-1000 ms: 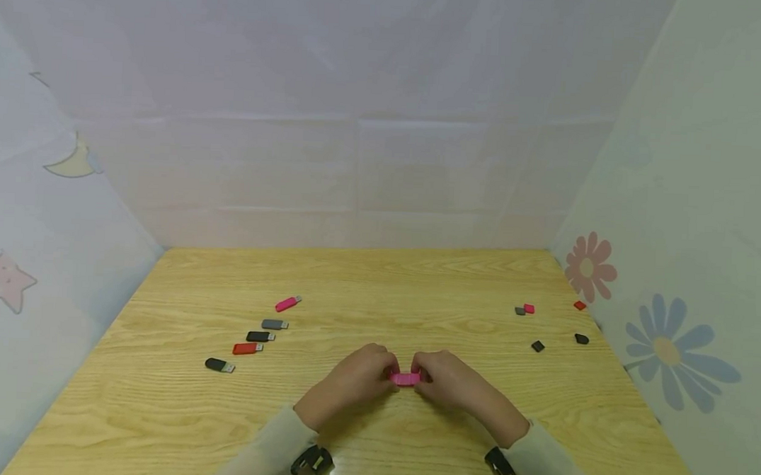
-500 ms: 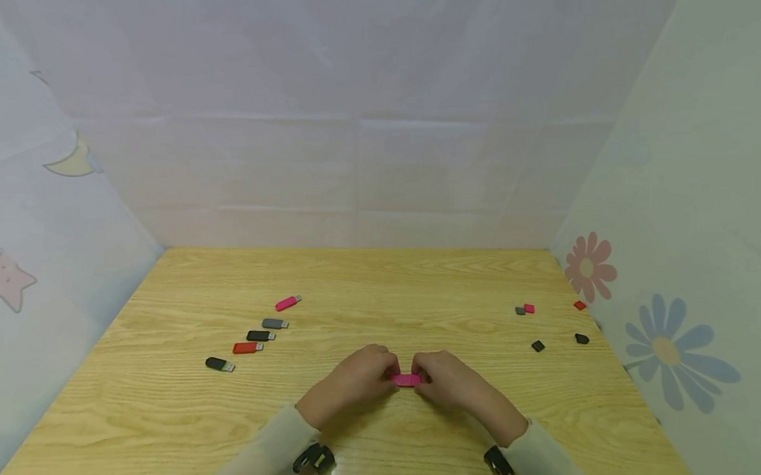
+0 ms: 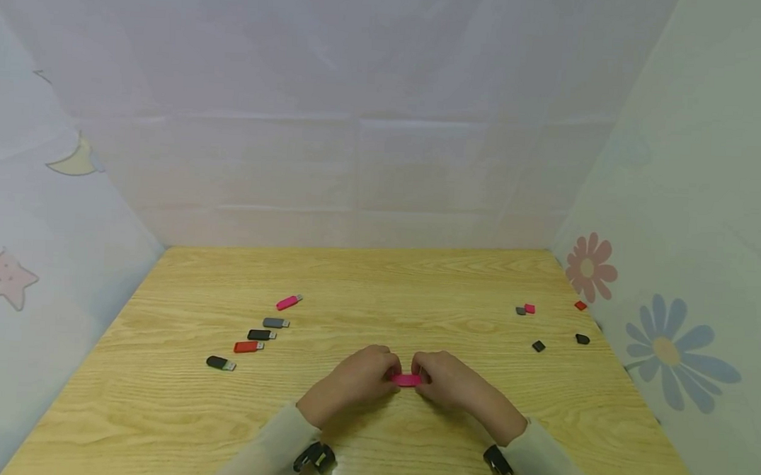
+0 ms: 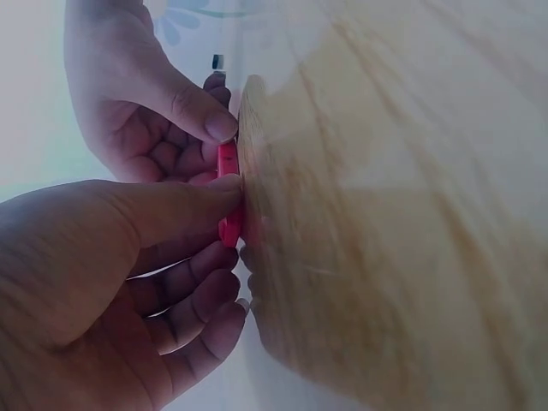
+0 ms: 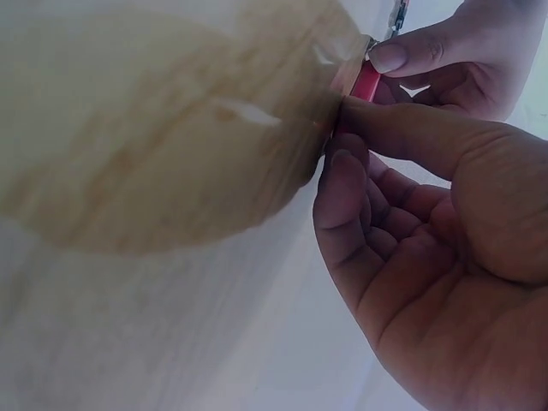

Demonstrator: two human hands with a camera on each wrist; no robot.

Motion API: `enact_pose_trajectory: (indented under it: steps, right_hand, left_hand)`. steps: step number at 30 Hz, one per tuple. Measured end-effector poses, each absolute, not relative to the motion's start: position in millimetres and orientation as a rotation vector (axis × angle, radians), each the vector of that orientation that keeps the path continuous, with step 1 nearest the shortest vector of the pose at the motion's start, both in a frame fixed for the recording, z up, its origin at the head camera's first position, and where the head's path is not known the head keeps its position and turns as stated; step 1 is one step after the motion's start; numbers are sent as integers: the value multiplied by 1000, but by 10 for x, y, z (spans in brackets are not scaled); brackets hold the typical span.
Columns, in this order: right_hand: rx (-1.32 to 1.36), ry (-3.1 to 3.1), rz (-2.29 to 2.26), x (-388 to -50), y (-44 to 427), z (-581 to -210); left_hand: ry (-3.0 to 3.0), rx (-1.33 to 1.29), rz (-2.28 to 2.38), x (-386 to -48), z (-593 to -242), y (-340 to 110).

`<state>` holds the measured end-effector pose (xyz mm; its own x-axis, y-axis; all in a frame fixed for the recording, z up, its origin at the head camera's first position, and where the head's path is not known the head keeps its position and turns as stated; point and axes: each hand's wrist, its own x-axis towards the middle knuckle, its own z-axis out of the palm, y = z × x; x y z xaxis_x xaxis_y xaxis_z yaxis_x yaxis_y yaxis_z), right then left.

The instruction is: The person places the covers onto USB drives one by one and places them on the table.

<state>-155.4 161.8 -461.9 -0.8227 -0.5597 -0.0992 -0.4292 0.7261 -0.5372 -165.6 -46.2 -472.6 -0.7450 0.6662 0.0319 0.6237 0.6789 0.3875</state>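
Note:
Both hands meet low over the near middle of the table, pinching a small pink stick from its two ends. The left hand has its left end, and the right hand its right end. In the left wrist view the left thumb lies across the pink stick, with the other fingers curled below. The right wrist view shows the pink stick between the two thumbs. Fingertips hide its ends.
Several USB sticks lie at the left: pink, grey, black, red and another black. Small caps, including pink, red and black, lie at the right. Cloth walls surround the table.
Segment lines on the pink piece between the hands have faded, and it looks more like one smooth piece. Both hands have stayed almost in place, gripping its ends.

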Motion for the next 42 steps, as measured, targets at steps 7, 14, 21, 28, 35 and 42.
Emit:
enact_pose_trajectory:
  steps: [7, 14, 21, 28, 35, 42]
  right_hand:
    - [-712, 2665, -714, -1554, 1635, -4602]
    - [-614, 2731, -672, -1552, 1697, -4585]
    - [-508, 2792, -668, -1549, 1835, -4515]
    - [-435, 2828, -670, -1556, 2006, -4428]
    - [-451, 2846, -680, -1560, 2204, -4421]
    - [-426, 2860, -662, -1566, 2331, -4431]
  left_hand:
    - [2774, 1085, 536, -1677, -4737, -461]
    - [2776, 1033, 517, -1701, -4713, -521]
    - [2837, 981, 549, -1740, -4652, -666]
    - [2889, 929, 537, -1867, -4623, -837]
    - [2901, 848, 543, -1945, -4557, -974]
    - [2895, 818, 580, -1979, -4536, -1059]
